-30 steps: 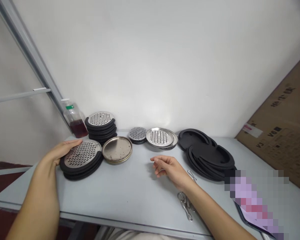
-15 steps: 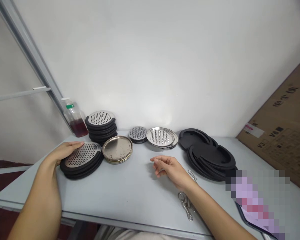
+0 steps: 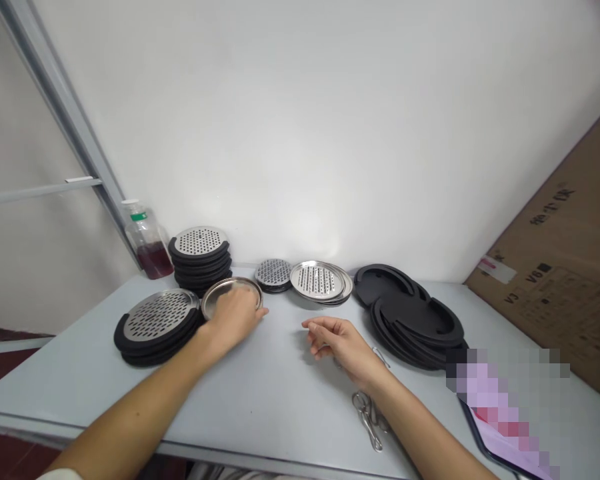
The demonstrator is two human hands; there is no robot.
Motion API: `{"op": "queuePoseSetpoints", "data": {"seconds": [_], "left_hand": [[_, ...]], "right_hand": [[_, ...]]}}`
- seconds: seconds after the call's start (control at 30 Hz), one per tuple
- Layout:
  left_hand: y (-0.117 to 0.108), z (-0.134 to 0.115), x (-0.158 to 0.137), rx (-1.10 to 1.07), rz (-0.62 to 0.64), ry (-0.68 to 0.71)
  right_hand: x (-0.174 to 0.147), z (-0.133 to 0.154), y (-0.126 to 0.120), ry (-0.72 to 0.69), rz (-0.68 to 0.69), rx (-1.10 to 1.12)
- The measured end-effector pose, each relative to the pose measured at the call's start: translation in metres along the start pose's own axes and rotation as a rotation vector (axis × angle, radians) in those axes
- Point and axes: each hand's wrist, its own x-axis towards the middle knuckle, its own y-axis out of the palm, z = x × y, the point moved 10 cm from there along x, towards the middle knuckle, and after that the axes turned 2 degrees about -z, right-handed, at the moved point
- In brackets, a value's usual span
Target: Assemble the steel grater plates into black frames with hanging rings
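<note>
My left hand (image 3: 234, 313) lies over a short stack of shallow round metal lids (image 3: 211, 301), thumb out to the side. Its fingers are blurred and partly hidden, so their grip cannot be made out. To its left, a perforated metal disc (image 3: 160, 315) set in a black ring tops a low stack. My right hand (image 3: 337, 341) hovers above the table's middle, fingers loosely bent and apart, with nothing in it. Metal clips (image 3: 369, 423) lie beside its wrist.
At the back left stand a bottle of dark red liquid (image 3: 153, 257) and a taller stack of ringed discs (image 3: 200, 257). Small perforated discs (image 3: 273, 273), metal discs (image 3: 317, 281) and black rings (image 3: 417, 317) sit farther right. A phone (image 3: 505, 427) and cardboard box (image 3: 560, 287) are at right.
My left hand has left the perforated disc stack and moved right, over the metal lids. My right hand has stayed almost where it was. The view has shifted slightly.
</note>
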Motion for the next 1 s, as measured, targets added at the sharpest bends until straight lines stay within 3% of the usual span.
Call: {"op": "queuePoseSetpoints", "data": {"seconds": [0.13,0.43,0.77,0.87,1.0], "left_hand": [[0.016,-0.008,-0.008,0.022,-0.023,-0.010],[0.017,0.006,-0.015,0.010,-0.020,-0.016],[-0.011,0.009,-0.017,0.125,-0.280,-0.025],[-0.022,-0.002,-0.025,0.095,-0.394,0.055],[-0.026,-0.046,-0.048,-0.013,-0.512,0.313]], "right_hand": [[0.000,0.000,-0.003,-0.008,-0.010,-0.004],[0.001,0.000,-0.005,-0.004,-0.025,-0.015],[0.002,0.001,-0.007,-0.001,-0.025,-0.027],[0.003,-0.001,-0.010,-0.007,-0.043,-0.032],[0.008,0.000,-0.019,-0.044,-0.105,-0.075]]}}
